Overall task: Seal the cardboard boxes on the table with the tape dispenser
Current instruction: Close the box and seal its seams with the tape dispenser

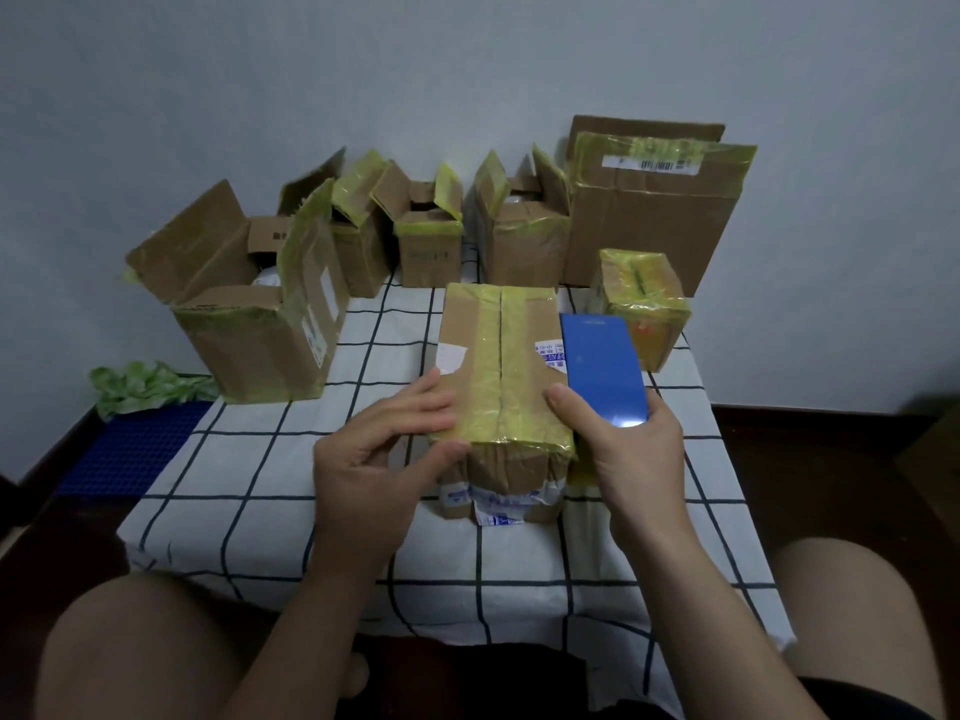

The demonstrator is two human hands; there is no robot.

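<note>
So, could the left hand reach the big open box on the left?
Probably yes: the left hand rests on the middle box, and only checked cloth lies between it and the big open box.

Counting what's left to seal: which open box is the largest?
The left-hand box, nearest the green wad, flaps standing up; the other open boxes, in the back row, are clearly smaller.
</note>
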